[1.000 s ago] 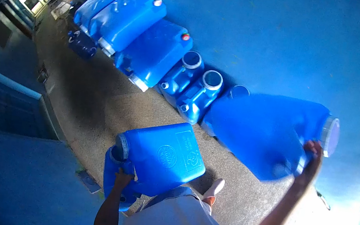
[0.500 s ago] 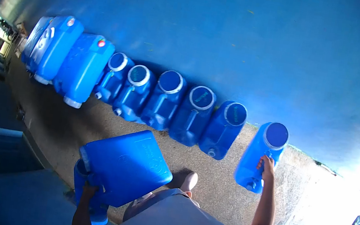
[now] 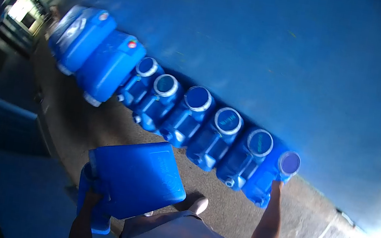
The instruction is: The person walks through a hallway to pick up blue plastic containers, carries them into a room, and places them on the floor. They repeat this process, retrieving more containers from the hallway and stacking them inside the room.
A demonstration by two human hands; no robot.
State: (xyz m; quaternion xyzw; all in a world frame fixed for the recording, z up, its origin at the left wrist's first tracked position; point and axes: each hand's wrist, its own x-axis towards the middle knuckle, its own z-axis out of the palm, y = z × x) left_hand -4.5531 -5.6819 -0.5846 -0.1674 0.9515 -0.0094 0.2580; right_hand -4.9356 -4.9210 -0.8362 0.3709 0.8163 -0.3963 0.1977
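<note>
Several blue jugs with round lids stand in a row along the blue wall. My right hand [image 3: 277, 186] is closed on the handle of the rightmost jug [image 3: 266, 172], which is beside the neighbouring jug [image 3: 245, 159]. At the lower left, my left hand [image 3: 93, 198] is closed round the handle area of blue containers. A large blue container [image 3: 137, 180] lies tilted there in front of my body, with another blue container [image 3: 98, 223] partly hidden behind it and my hand.
Larger blue jerrycans [image 3: 109, 67] stand at the row's left end. The blue wall [image 3: 260, 46] rises behind the row. Speckled floor [image 3: 300, 209] runs along it, and one white shoe [image 3: 199, 205] shows below. Bright light enters at the lower right.
The rightmost jug has moved left with my right hand, closing the gap to the row. The view has turned somewhat. My left hand keeps its hold.
</note>
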